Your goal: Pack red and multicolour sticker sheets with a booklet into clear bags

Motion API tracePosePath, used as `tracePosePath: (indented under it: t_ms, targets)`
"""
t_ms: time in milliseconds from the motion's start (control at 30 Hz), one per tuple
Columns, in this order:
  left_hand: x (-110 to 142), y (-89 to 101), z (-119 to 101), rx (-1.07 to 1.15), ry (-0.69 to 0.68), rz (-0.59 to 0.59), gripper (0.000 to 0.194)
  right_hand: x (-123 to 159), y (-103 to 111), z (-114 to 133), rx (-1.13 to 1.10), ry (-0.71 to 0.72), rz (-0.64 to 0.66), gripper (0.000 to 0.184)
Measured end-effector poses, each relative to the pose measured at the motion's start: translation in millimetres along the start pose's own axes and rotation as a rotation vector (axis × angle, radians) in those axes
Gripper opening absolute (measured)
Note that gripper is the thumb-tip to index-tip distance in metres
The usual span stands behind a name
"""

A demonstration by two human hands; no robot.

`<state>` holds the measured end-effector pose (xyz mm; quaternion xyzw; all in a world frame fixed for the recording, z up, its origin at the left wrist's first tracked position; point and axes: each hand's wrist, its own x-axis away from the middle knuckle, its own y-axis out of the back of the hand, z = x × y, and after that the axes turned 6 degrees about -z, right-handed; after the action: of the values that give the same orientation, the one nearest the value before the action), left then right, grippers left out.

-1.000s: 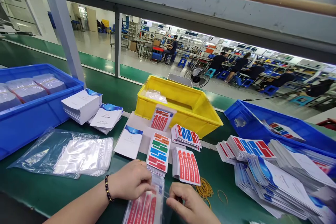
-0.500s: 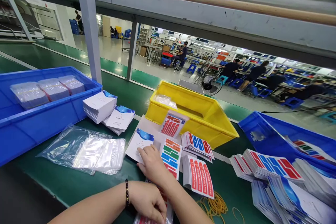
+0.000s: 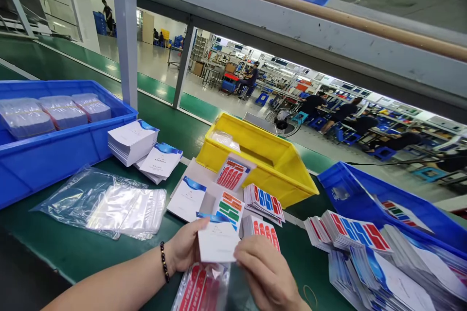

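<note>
A white booklet with a blue top edge (image 3: 218,242) is held up low in the middle of the head view. My left hand (image 3: 185,247), with a beaded bracelet at the wrist, grips its left side, thumb on the front. At the booklet's lower right edge, my right hand (image 3: 268,269) pinches the corner. Below them lies a clear plastic bag (image 3: 204,287) with red-striped sticker sheets inside. Just beyond are a stack of similar booklets (image 3: 188,198), a multicoloured sticker sheet (image 3: 230,206) and a stack of red sticker sheets (image 3: 263,231), partly hidden by my right hand.
Clear empty bags (image 3: 127,211) lie on the left. A blue bin (image 3: 65,148) stands behind them, a yellow bin (image 3: 292,182) in the middle and another blue bin (image 3: 350,180) on the right. Sticker and booklet stacks (image 3: 392,277) fill the right side. A metal post (image 3: 125,34) rises at the back.
My right hand has come back from the booklet stack, and a booklet is now between both hands. My left hand has risen from the plastic bag to grip it. The view has shifted slightly.
</note>
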<state>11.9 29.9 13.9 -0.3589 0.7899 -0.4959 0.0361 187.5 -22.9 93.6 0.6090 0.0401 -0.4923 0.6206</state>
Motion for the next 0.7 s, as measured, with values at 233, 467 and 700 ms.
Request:
tracePosePath:
  t_ms: [233,467,700]
  targets:
    - [7,-4.7,7,-0.058,0.126,-0.02,0.034,9,-9,-72,0.332,-0.707,0.056,0.018]
    - [2,2.1,10,-0.113,0.179,-0.052,0.035,7,-43,-111,0.438,-0.824,0.156,0.016]
    - [3,0.3,11,-0.121,0.193,0.049,0.037,10,-37,-109,0.307,-0.907,0.087,0.007]
